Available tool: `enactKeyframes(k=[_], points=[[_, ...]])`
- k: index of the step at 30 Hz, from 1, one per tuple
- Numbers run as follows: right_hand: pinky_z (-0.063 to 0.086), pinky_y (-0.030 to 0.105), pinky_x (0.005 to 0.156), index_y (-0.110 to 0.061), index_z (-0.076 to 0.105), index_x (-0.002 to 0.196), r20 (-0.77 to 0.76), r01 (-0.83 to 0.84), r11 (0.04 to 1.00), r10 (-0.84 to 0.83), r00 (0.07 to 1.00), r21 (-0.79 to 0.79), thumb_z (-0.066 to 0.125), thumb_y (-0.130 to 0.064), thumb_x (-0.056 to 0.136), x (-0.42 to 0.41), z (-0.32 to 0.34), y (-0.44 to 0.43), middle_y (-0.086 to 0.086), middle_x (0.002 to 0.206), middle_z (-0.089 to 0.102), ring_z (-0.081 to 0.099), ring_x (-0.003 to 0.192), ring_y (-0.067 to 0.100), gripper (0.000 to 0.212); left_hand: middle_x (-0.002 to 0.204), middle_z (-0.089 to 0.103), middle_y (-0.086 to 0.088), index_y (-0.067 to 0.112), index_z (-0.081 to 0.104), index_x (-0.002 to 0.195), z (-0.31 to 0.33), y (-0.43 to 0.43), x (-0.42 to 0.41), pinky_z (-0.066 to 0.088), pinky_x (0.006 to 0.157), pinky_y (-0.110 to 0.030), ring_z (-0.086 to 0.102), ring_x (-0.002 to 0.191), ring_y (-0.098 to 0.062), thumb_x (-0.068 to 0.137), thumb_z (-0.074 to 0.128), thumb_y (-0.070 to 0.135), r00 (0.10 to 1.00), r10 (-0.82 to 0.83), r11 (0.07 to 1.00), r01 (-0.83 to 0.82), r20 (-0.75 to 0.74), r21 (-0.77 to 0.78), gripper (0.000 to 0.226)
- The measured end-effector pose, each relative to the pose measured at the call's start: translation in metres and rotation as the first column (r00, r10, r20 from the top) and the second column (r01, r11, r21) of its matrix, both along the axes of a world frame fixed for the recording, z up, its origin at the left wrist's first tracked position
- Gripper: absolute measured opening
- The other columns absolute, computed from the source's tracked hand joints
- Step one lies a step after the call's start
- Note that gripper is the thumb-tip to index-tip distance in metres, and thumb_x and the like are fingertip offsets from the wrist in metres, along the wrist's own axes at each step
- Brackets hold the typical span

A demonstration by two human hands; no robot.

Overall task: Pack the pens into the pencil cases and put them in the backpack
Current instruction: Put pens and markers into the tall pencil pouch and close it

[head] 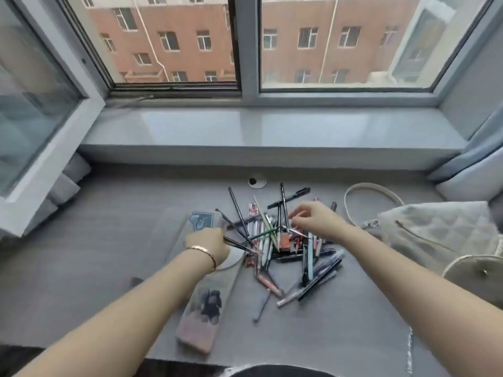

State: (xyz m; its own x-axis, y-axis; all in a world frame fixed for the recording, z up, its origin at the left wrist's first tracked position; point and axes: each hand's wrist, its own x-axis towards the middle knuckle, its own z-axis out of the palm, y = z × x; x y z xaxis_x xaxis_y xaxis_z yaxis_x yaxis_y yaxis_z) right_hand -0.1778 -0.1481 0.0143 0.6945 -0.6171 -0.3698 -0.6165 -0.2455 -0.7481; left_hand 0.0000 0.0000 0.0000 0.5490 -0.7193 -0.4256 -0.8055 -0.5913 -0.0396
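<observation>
Pens of many colours (288,248) lie mostly heaped, unpacked; left hand (208,244) grips several over the clear plastic pencil case (171,235) at nine o'clock, right hand (315,219) curled into the heap, hold unclear, cream quilted backpack (441,232) waiting at three o'clock.

A room in a flat, set up as a study corner. A grey wood-grain tabletop (95,268) butts against a deep grey windowsill (258,129) in a bay of sliding windows (345,85). Through the glass stands a red-brick apartment block (362,63) with rows of small windows, seen from an upper floor. A pale curtain (484,148) hangs at the right. A round cable hole (257,181) is cut in the tabletop, where loose pens (313,270) and a quilted backpack (441,229) lie.
</observation>
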Motion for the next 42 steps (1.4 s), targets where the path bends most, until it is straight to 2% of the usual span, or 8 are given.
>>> enactKeyframes(k=[3, 9, 14, 19, 24, 30, 36, 42], points=[[0.053, 0.026, 0.075, -0.022, 0.062, 0.093, -0.037, -0.026, 1.000, 0.026, 0.999, 0.015, 0.052, -0.014, 0.088, 0.000, -0.013, 0.009, 0.002, 0.094, 0.069, 0.065, 0.086, 0.014, 0.014, 0.119, 0.057, -0.007, 0.014, 0.039, 0.121, -0.030, 0.029, -0.019, 0.044, 0.078, -0.032, 0.057, 0.106, -0.026, 0.084, 0.048, 0.038, 0.999, 0.019, 0.993, -0.015, -0.034, 0.113, 0.045], [0.051, 0.023, 0.077, -0.030, 0.058, 0.084, 0.037, -0.011, 0.996, 0.008, 0.999, 0.084, 0.053, -0.016, 0.088, -0.003, -0.029, 0.027, -0.009, 0.084, 0.067, 0.064, 0.083, 0.004, 0.016, 0.124, 0.040, -0.014, 0.011, 0.015, 0.138, -0.061, 0.050, -0.044, 0.043, 0.081, -0.036, 0.043, 0.108, -0.028, 0.074, 0.053, 0.063, 0.985, 0.027, 0.987, -0.054, 0.170, 0.154, 0.091], [0.046, 0.019, 0.071, -0.031, 0.059, 0.081, 0.039, 0.015, 0.993, -0.019, 0.999, 0.116, 0.055, -0.014, 0.086, -0.019, -0.039, 0.046, -0.010, 0.082, 0.066, 0.063, 0.081, 0.007, 0.018, 0.125, 0.043, -0.019, 0.007, 0.005, 0.142, -0.060, 0.050, -0.045, 0.035, 0.088, -0.034, 0.042, 0.109, -0.030, 0.074, 0.053, 0.061, 0.981, 0.027, 0.980, -0.064, 0.190, 0.191, 0.100], [0.047, 0.025, 0.077, -0.022, 0.061, 0.100, 0.018, 0.105, 0.955, -0.105, 0.994, -0.277, 0.053, -0.020, 0.088, -0.028, -0.030, 0.059, -0.006, 0.093, 0.060, 0.059, 0.090, 0.013, 0.014, 0.129, 0.031, -0.016, 0.010, -0.002, 0.143, -0.019, 0.042, -0.034, 0.038, 0.089, -0.038, 0.051, 0.108, -0.034, 0.064, 0.058, 0.057, 0.995, 0.094, 0.992, -0.095, 0.017, 0.085, 0.109], [0.038, 0.030, 0.091, -0.026, 0.013, 0.143, 0.000, -0.130, 0.954, 0.134, 0.991, -0.270, 0.057, -0.050, 0.081, -0.007, -0.012, 0.086, 0.001, 0.137, 0.030, 0.044, 0.117, 0.020, 0.079, 0.122, 0.027, -0.008, 0.019, 0.005, 0.140, 0.018, 0.033, -0.045, 0.039, 0.085, -0.034, 0.042, 0.106, -0.029, 0.060, 0.059, 0.049, 0.971, -0.234, 0.953, 0.220, -0.043, -0.207, 0.101], [0.044, 0.036, 0.070, -0.013, 0.006, 0.146, -0.050, 0.002, 0.828, -0.037, 0.998, -0.561, 0.033, -0.044, 0.095, -0.004, -0.030, 0.091, 0.015, 0.120, 0.053, 0.060, 0.095, 0.033, 0.066, 0.119, 0.044, -0.002, 0.019, 0.009, 0.141, 0.020, 0.021, -0.052, 0.031, 0.075, -0.031, 0.044, 0.101, -0.025, 0.061, 0.056, 0.045, 0.904, -0.420, 0.884, 0.428, 0.081, -0.189, 0.097], [0.024, 0.023, 0.055, -0.007, 0.047, 0.130, 0.277, 0.303, 0.828, -0.187, 0.942, -0.472, 0.049, -0.014, 0.093, -0.036, -0.031, 0.064, 0.023, 0.076, 0.069, 0.062, 0.067, 0.036, 0.038, 0.124, 0.038, 0.002, 0.024, -0.003, 0.143, 0.006, 0.036, -0.030, 0.035, 0.080, -0.030, 0.042, 0.101, -0.023, 0.058, 0.055, 0.049, 0.904, -0.423, 0.885, 0.428, 0.069, -0.182, 0.106], [0.027, 0.033, 0.065, -0.007, 0.064, 0.100, 0.258, 0.566, 0.749, -0.504, 0.824, -0.343, 0.048, -0.011, 0.092, -0.056, -0.037, 0.031, 0.022, 0.086, 0.066, 0.056, 0.089, 0.041, 0.019, 0.117, 0.042, 0.002, 0.035, 0.009, 0.138, -0.009, 0.051, 0.000, 0.043, 0.087, -0.032, 0.048, 0.106, -0.023, 0.053, 0.067, 0.048, 0.925, -0.301, 0.953, 0.299, -0.232, -0.044, 0.104]])
